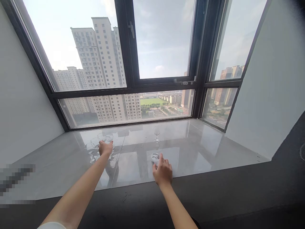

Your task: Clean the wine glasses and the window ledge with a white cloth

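Hands reach out over a glossy grey sill (202, 149) below a wide window (133, 79). Left hand (105, 148), left of centre in the frame, is curled down onto one of a cluster of clear glasses (95, 147); how firmly it is clamped cannot be told. Right hand (163, 171), lower centre, is closed on a small white cloth (154, 157) pressed to the sill. Farther back, just above the cloth, a single glass (156, 134) stands upright, well apart from the cluster.
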Demonstrator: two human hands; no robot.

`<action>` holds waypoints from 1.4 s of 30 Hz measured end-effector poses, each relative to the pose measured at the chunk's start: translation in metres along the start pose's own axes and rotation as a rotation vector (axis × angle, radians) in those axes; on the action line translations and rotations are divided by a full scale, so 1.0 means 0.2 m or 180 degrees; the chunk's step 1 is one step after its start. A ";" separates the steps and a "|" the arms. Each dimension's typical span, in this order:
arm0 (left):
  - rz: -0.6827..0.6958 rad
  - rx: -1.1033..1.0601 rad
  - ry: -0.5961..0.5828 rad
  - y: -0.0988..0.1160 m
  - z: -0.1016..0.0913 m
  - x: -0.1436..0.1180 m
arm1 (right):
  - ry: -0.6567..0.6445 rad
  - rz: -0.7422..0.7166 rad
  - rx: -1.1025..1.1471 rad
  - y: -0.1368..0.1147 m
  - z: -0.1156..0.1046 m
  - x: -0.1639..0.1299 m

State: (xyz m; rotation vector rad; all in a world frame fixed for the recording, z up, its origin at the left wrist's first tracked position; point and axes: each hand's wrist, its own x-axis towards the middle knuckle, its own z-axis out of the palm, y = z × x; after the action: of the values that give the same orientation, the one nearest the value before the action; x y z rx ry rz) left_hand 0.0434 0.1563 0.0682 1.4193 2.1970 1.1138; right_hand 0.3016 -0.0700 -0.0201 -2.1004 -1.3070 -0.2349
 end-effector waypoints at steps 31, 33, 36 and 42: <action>0.2109 -0.0222 -0.0550 0.64 0.53 -0.60 | -0.0026 0.0095 0.0070 -0.04 -0.06 0.01; 0.2115 -0.0415 -0.0995 0.71 0.63 -0.62 | -0.0029 0.0101 0.0105 -0.04 -0.06 0.01; 0.2021 -0.0584 -0.1448 0.81 0.74 -0.65 | -0.0017 0.0103 0.0150 -0.03 -0.04 0.01; 0.1588 -0.0715 -0.1766 0.96 0.90 -0.71 | 0.0088 0.0085 0.0230 -0.03 -0.02 0.01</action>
State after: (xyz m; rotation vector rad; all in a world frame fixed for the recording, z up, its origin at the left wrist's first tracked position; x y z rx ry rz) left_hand 0.3429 0.1537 0.0704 1.9364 1.3357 0.9132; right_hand 0.2985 -0.0699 -0.0142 -2.0456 -1.2522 -0.2014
